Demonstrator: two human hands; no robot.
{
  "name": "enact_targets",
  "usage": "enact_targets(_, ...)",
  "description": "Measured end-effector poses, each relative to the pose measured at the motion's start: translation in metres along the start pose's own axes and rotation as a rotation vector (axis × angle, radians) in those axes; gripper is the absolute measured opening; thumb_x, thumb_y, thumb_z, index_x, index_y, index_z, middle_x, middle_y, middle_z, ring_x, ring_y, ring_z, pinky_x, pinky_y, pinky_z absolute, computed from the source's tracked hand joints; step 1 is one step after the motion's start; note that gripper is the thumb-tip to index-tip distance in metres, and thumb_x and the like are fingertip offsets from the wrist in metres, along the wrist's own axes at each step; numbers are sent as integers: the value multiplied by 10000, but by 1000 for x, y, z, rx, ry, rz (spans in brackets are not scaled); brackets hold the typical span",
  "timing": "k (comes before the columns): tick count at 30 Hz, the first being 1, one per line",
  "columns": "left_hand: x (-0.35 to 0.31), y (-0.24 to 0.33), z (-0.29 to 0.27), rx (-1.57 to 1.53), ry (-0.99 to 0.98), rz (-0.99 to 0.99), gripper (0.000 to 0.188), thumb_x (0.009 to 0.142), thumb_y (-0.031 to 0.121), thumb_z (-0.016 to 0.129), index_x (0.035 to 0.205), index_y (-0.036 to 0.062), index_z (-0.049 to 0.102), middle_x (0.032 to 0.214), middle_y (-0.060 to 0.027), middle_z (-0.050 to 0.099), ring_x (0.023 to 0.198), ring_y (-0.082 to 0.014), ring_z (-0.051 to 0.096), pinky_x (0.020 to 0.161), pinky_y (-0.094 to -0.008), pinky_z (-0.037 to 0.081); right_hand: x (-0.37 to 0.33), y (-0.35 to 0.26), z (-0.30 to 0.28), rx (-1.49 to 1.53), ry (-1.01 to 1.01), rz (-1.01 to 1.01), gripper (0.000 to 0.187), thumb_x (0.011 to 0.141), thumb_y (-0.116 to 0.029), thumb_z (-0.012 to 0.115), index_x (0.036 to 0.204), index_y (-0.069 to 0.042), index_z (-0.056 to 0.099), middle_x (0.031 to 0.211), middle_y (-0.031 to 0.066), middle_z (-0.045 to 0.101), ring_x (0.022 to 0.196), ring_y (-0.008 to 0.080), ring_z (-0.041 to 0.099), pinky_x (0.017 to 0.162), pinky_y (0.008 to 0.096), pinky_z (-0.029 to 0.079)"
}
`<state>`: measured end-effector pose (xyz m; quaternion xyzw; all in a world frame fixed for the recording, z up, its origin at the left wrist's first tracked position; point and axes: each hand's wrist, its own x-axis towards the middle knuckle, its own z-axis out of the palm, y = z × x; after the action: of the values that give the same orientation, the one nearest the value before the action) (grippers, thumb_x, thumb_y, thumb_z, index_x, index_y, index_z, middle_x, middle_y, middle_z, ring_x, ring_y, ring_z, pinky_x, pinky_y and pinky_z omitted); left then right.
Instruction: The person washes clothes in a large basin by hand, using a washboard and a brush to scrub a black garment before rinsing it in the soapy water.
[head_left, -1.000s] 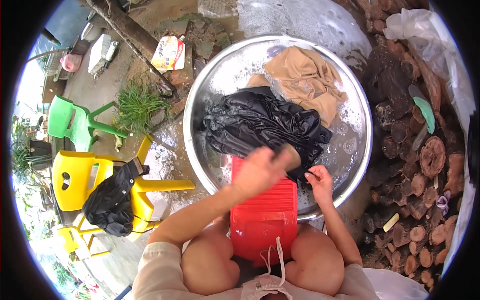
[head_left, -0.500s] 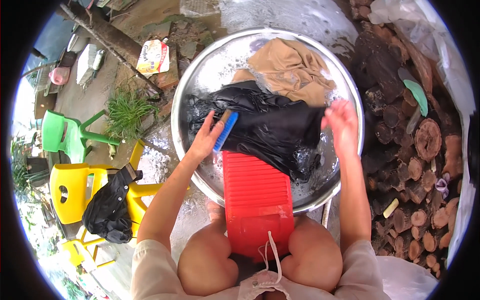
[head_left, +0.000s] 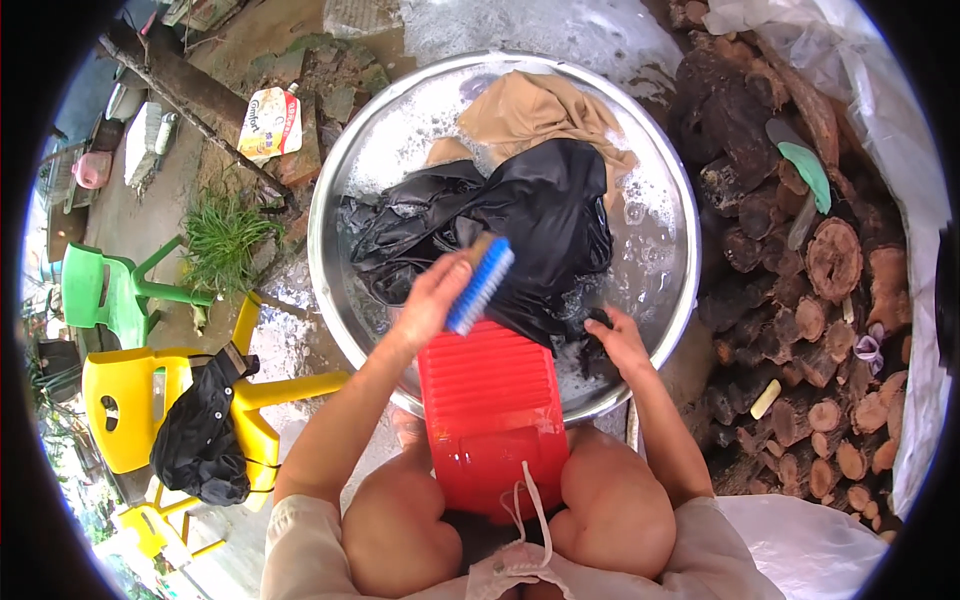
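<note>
My left hand (head_left: 428, 302) grips a scrub brush (head_left: 484, 284) with a wooden back and blue bristles, held above the wet cloth. A black garment (head_left: 545, 215) lies bunched across the wide metal basin (head_left: 686, 235) in soapy water, partly over the top of a red washboard (head_left: 492, 380). At the basin's near right, my right hand (head_left: 624, 346) pinches the black garment's lower edge; the fingertips are partly hidden by wet cloth. Behind the black garment, a tan cloth (head_left: 540, 108) sits in the suds. The washboard leans on the near rim, its lower end between my knees.
Stacked logs (head_left: 832, 258) line the right side, with plastic sheeting (head_left: 880, 110) beyond. To the left stand a green chair (head_left: 95, 285) and a yellow chair (head_left: 115, 400) with a dark garment (head_left: 205, 430) over it. A detergent pouch (head_left: 270, 124) lies at the upper left.
My right hand has dropped from the basin's right side to the garment's near edge. The black cloth has spread upward over part of the tan one. The brush has moved right.
</note>
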<state>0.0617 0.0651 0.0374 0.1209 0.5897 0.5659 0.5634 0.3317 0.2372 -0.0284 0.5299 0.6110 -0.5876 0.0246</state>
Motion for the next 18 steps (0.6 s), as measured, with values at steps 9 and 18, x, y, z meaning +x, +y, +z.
enact_targets(9,3,-28,-5,369,-38,105,490,948,388,514,1272,20,500,1066,-116,608,856,-161,611,737,-272,492,-88,-164,-38,710,-29,-583,403,862,-135,632,1212,20,505,1095,90,614,982,146,595,858,273,477)
enact_targets(18,-18,48,-102,773,651,364,473,976,334,486,1333,24,475,1202,-157,583,994,-193,603,848,-310,486,-44,-91,43,49,-33,-401,479,813,-181,726,1210,-12,517,1062,57,603,1006,143,553,900,284,437)
